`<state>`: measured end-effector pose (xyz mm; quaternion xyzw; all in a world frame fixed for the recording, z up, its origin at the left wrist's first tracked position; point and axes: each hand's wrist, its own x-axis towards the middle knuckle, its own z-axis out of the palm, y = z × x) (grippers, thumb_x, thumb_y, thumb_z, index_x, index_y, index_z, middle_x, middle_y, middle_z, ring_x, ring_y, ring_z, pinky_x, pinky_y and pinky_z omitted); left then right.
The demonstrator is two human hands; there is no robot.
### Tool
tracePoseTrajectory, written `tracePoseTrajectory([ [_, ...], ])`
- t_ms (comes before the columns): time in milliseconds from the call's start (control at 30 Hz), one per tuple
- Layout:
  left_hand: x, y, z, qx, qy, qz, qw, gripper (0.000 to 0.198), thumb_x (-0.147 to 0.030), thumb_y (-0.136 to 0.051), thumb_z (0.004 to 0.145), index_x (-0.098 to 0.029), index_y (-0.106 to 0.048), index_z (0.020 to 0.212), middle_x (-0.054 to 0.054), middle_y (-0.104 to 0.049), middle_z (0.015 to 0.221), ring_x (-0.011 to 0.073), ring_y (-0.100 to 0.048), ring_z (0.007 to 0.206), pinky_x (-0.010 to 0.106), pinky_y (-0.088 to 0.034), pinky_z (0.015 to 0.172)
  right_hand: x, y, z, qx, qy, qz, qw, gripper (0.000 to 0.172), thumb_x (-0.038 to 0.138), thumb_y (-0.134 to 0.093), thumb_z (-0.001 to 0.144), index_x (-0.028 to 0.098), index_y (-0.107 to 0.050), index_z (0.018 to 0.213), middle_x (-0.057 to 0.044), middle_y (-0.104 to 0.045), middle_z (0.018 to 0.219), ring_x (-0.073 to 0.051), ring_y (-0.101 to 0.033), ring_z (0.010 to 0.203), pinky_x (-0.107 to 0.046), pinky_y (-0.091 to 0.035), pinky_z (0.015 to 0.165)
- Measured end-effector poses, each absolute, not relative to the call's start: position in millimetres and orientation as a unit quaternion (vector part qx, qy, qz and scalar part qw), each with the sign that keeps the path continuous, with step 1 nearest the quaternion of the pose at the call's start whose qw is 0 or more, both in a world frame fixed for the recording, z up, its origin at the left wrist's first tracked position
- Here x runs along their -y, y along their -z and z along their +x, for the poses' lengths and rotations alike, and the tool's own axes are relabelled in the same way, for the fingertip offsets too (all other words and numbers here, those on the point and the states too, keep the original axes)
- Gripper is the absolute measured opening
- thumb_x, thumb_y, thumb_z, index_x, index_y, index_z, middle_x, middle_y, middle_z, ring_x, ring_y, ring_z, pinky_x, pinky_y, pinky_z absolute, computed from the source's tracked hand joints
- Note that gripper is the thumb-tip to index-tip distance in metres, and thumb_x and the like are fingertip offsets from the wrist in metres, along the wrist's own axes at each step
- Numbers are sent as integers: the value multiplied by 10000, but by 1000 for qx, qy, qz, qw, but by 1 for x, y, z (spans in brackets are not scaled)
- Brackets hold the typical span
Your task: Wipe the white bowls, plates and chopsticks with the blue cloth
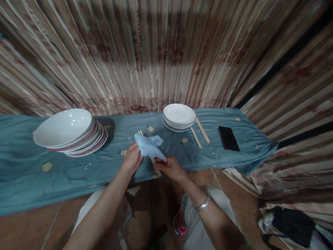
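A light blue cloth [148, 146] is wrapped over the middle of a pair of light wooden chopsticks [158, 171], held above the near part of the table. My left hand [132, 158] is closed on the cloth's left side, its fingertips partly hidden behind the fabric. Lower down, my right hand [170, 168] pinches the near end of the chopsticks, and a corner of the cloth touches its fingers. The far tips of the chopsticks poke out above the cloth. How the cloth lies around them underneath is hidden.
A tilted stack of large white bowls and plates [65, 128] stands left. Smaller dark-rimmed dishes [179, 114] are stacked at the back, with more chopsticks [202, 130] beside them. A black phone [229, 138] lies right on the teal tablecloth [109, 170]. A pleated curtain [156, 52] hangs behind.
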<state>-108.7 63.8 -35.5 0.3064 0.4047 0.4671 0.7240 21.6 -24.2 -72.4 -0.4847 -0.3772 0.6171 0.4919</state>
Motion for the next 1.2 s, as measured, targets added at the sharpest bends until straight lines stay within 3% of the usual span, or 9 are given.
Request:
tracePoseTrajectory([
  [167, -64, 36, -108, -393, -477, 289, 731, 202, -199, -821, 507, -141, -637, 568, -16, -626, 509, 83, -537, 460, 193, -465, 508, 24, 77, 18, 356, -647, -459, 494, 432, 543, -792, 559, 173, -649, 729, 25, -649, 658, -122, -612, 559, -275, -507, 593],
  [400, -50, 41, -102, -388, -416, 333, 752, 241, -232, -837, 484, -139, -630, 566, 23, -643, 510, 196, -662, 593, 274, -534, 580, 27, 73, 23, 347, -608, -498, 512, 405, 508, -794, 569, 154, -669, 723, 10, -659, 639, -138, -618, 545, -277, -513, 554],
  [567, -38, 49, -96, -373, -390, 345, 768, 232, -245, -814, 518, -134, -613, 544, 40, -643, 510, 215, -667, 609, 285, -529, 569, 23, 74, 27, 363, -571, -515, 526, 386, 463, -820, 537, 153, -681, 720, 7, -666, 639, -157, -635, 576, -281, -524, 562],
  [667, -41, 48, -97, -385, -402, 338, 758, 216, -218, -816, 502, -133, -622, 544, 32, -640, 502, 197, -654, 584, 266, -516, 555, 23, 76, 28, 370, -575, -509, 523, 379, 461, -813, 558, 155, -688, 743, 3, -672, 652, -160, -640, 592, -285, -529, 574],
  [867, -57, 36, -105, -406, -456, 300, 733, 213, -167, -817, 461, -135, -618, 528, -11, -634, 487, 83, -534, 417, 174, -453, 453, 25, 75, 25, 350, -628, -474, 508, 405, 499, -804, 574, 162, -673, 757, 14, -663, 665, -136, -620, 578, -282, -514, 588],
  [1200, -75, 29, -114, -406, -514, 265, 707, 129, -76, -718, 492, -143, -610, 511, -27, -611, 446, 68, -505, 393, 137, -400, 402, 27, 78, 23, 404, -643, -453, 467, 402, 517, -796, 583, 166, -639, 700, 32, -636, 588, -114, -595, 540, -243, -469, 555],
])
